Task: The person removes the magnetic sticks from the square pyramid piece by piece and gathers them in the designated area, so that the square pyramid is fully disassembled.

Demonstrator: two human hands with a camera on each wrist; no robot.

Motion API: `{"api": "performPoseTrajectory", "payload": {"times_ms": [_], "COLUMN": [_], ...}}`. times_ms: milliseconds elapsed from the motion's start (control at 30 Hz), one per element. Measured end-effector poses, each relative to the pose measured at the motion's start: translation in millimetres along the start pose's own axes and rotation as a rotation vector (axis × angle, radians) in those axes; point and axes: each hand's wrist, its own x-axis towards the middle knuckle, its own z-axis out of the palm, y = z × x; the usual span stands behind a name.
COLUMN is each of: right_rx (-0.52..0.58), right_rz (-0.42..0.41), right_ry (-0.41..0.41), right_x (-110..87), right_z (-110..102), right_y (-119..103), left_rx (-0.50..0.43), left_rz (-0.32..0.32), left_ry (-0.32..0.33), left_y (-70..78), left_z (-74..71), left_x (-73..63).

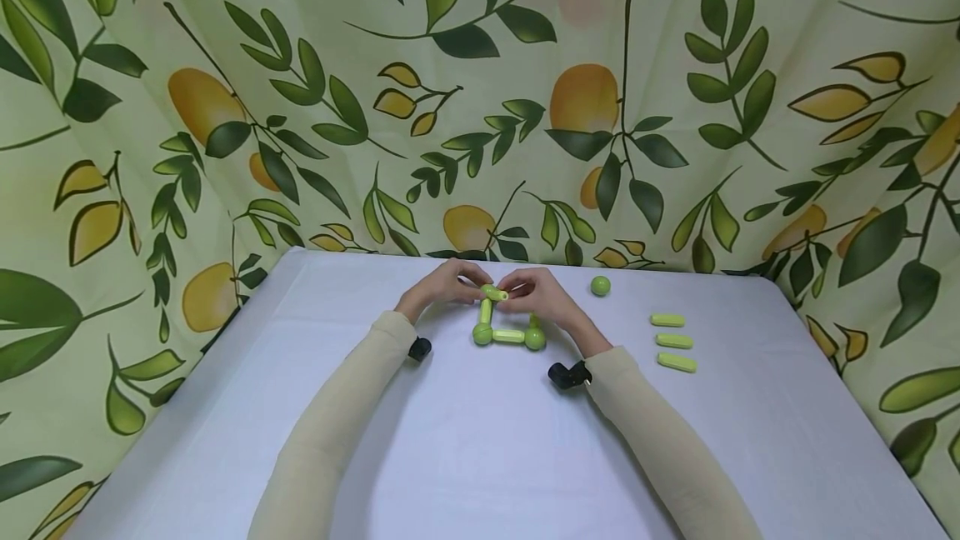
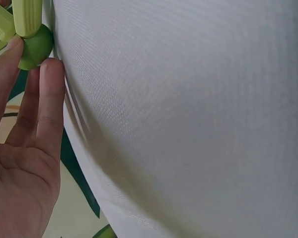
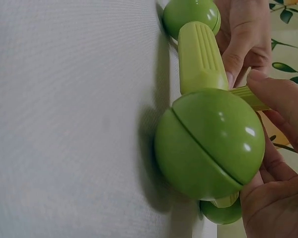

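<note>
Both hands are at a partly joined frame of light-green rods and green balls near the table's far side. My left hand (image 1: 450,282) pinches the ball (image 2: 38,47) at its far left corner between thumb and fingers. Out of that ball a short rod (image 1: 501,296) points to the right, and my right hand (image 1: 536,294) pinches it with the thumb on its side. A second rod (image 1: 486,311) runs from the far ball to the near left ball (image 1: 482,333). The front rod (image 1: 509,337) links that to the near right ball (image 3: 208,144), where another rod (image 3: 226,201) points away, partly hidden.
A loose green ball (image 1: 600,286) lies right of the hands. Farther right, three loose rods (image 1: 673,341) lie in a column. White cloth covers the table (image 1: 465,440); a leaf-patterned curtain (image 1: 480,107) hangs behind it. Black wrist cameras (image 1: 570,375) sit under the sleeves.
</note>
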Motion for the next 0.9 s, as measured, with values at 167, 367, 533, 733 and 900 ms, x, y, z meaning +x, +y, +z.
{"api": "performPoseTrajectory", "payload": {"times_ms": [167, 367, 533, 733, 900], "right_rx": [-0.015, -0.049, -0.092, -0.121, -0.127], "right_rz": [-0.002, 0.009, 0.006, 0.027, 0.009], "right_ry": [0.029, 0.074, 0.101, 0.131, 0.142], "right_x": [-1.2, -2.6, -2.9, -3.1, -2.0], "right_z": [-0.1, 0.6, 0.2, -0.6, -2.6], "right_y": [-1.6, -3.2, -3.3, -2.8, -0.8], "left_rx": [0.01, 0.019, 0.02, 0.027, 0.037], "left_rz": [-0.007, -0.014, -0.014, -0.02, -0.031], "left_ry": [0.006, 0.011, 0.008, 0.011, 0.013], "left_y": [1.3, 2.9, 4.7, 5.5, 5.2], "left_z": [0.4, 0.2, 0.4, 0.6, 0.8], "left_x": [-0.6, -1.4, -1.5, -0.9, -0.5]}}
